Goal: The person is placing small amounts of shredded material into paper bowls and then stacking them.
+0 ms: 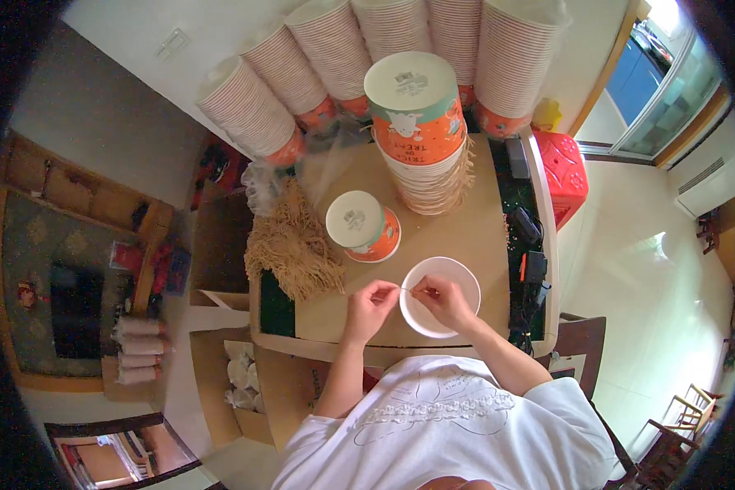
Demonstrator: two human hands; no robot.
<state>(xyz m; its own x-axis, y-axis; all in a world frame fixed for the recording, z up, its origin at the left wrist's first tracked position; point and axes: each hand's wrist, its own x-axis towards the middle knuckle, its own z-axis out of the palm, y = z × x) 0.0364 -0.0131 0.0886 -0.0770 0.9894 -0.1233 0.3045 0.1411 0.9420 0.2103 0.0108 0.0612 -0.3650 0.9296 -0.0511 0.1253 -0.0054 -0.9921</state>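
In front of me a white paper bucket (438,327) stands on the table with its round mouth facing up. My left hand (373,304) is beside the left rim, its thumb and forefinger pinched together. My right hand (443,300) reaches over the mouth, also in a pinch. Between the fingertips runs a short, thin cord (405,289), close to the rim; its far parts are hidden by the fingers. Just beyond stands an upturned orange and green paper bucket (354,219). To the left lies a loose heap of tan cords (295,247).
A tall stack of upturned buckets (417,122) with tan cords along its side stands mid-table. Several wrapped stacks of white buckets (335,53) line the back. Black adapters (532,265) lie along the right edge, past a cardboard sheet (482,212). A red stool (562,175) stands beyond.
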